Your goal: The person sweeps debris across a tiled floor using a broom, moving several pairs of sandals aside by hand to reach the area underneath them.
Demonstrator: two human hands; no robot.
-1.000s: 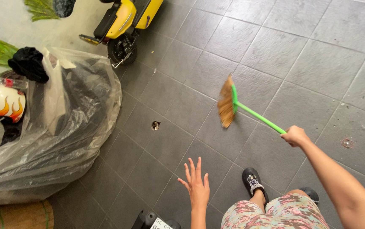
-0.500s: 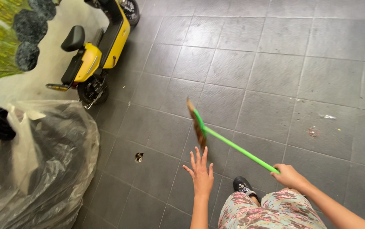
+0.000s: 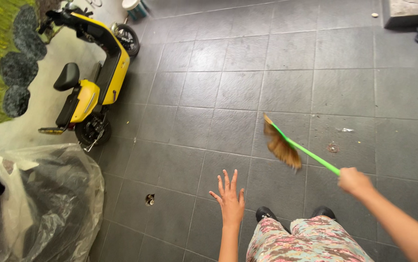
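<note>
The floor (image 3: 228,92) is paved with large dark grey square tiles and serves as the reference surface; the yellow scooter (image 3: 94,92) parked at its upper left edge is the landmark for all positions. The broom (image 3: 291,145) is located well to the right of the scooter, its brown bristle head blurred just above the floor and its green handle running down and right into the right hand (image 3: 354,182). The fingers of the right hand are closed around the end of the handle. The left hand (image 3: 229,201) is below and right of the scooter, left of the broom head and apart from it; its fingers (image 3: 227,178) are spread open, holding nothing, palm toward the floor. Two black shoes (image 3: 294,213) and patterned trousers (image 3: 306,240) appear between the arms. A clear plastic bag (image 3: 48,204) of dark material lies directly below the scooter. A small floor drain (image 3: 149,199) sits between the bag and the left hand.
</note>
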